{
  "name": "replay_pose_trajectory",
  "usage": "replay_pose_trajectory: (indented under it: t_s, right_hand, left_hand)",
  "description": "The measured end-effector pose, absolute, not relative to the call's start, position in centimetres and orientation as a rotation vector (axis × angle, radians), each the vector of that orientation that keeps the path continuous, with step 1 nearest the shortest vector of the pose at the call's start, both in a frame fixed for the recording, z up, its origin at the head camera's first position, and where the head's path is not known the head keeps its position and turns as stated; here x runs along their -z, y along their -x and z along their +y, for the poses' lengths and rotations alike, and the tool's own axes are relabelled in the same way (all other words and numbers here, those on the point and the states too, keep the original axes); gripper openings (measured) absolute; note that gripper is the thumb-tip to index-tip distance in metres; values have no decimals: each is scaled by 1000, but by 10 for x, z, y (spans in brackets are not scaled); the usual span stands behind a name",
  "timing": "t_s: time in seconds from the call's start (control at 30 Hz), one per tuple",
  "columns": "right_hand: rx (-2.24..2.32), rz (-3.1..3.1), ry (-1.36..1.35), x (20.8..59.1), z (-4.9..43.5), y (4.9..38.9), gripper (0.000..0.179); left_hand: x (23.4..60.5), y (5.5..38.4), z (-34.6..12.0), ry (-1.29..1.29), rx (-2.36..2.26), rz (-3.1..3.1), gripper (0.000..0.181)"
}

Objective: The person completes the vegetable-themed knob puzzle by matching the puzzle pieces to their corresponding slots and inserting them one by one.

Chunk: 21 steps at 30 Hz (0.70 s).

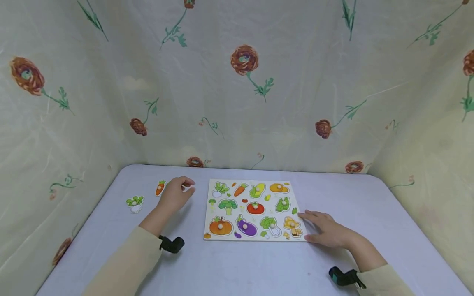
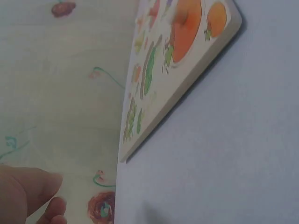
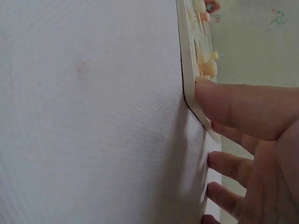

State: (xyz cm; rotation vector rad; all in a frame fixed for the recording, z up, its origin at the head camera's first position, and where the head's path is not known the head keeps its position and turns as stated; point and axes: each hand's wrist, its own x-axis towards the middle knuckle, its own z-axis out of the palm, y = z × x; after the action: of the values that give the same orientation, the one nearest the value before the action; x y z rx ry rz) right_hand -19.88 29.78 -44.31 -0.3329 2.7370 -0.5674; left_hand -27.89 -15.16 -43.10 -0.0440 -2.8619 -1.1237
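Note:
A white wooden peg puzzle board (image 1: 237, 236) with vegetable pictures lies flat on the table. Left of it, my left hand (image 1: 177, 193) is in the air over the table with thumb and fingers bent loosely, a gap between their tips, and nothing held. Just behind its wrist side lies a carrot piece (image 1: 160, 188), partly covered by the hand in the head view. A white radish piece (image 1: 135, 204) with green leaves lies farther left. My right hand (image 1: 327, 230) touches the board's right edge; its thumb (image 3: 229, 105) presses near the front corner, the other fingers extended.
The table (image 1: 255, 271) has a pale cloth. A flower-patterned curtain (image 1: 289, 102) rises behind it and along both sides. Small knobs stick up from pieces in the board, among them a pumpkin (image 1: 214, 229), an eggplant (image 1: 252, 230) and a tomato (image 1: 261, 210).

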Motion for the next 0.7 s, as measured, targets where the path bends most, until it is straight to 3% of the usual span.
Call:
replay_pose_trajectory:
  t_s: [0.7]
  right_hand:
    - [565,2726,318,442,297,199,74]
  left_hand:
    - [453,309,-185,-181,1032,-2827,27]
